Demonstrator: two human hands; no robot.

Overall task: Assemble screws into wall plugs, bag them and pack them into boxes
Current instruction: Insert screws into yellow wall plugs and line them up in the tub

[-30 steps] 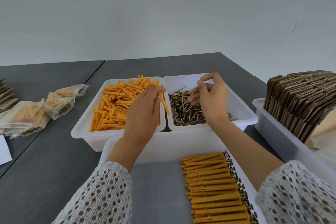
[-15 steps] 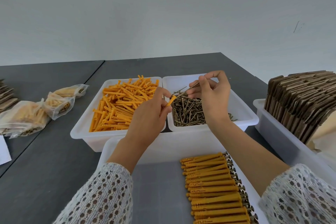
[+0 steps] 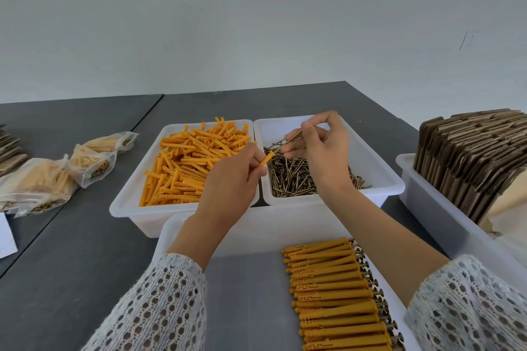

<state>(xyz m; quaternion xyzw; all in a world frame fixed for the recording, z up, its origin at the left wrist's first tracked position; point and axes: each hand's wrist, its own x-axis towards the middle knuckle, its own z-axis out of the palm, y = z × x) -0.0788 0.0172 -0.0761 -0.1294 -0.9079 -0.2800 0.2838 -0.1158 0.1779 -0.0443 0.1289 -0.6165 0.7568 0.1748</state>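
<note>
My left hand (image 3: pixel 232 179) grips an orange wall plug (image 3: pixel 266 159), its open end pointing up and right over the gap between two white bins. My right hand (image 3: pixel 322 148) pinches a brass screw (image 3: pixel 289 138) just above the screw bin (image 3: pixel 382 174), its tip aimed toward the plug. The plug bin (image 3: pixel 125 202) on the left holds a heap of loose orange plugs (image 3: pixel 188 162). The right bin holds a pile of screws (image 3: pixel 288 177). A near white tray (image 3: pixel 182 234) carries a neat row of assembled plugs with screws (image 3: pixel 336 293).
Filled clear bags (image 3: pixel 57 174) lie on the dark grey table (image 3: pixel 71 251) at the left. A white bin (image 3: pixel 427 208) of flat cardboard boxes (image 3: pixel 470 151) stands at the right. More flat cardboard lies at the far left edge.
My left hand lifted one plug out of the plug bin and brought it right. My right hand raised a screw from the pile toward the plug's open end.
</note>
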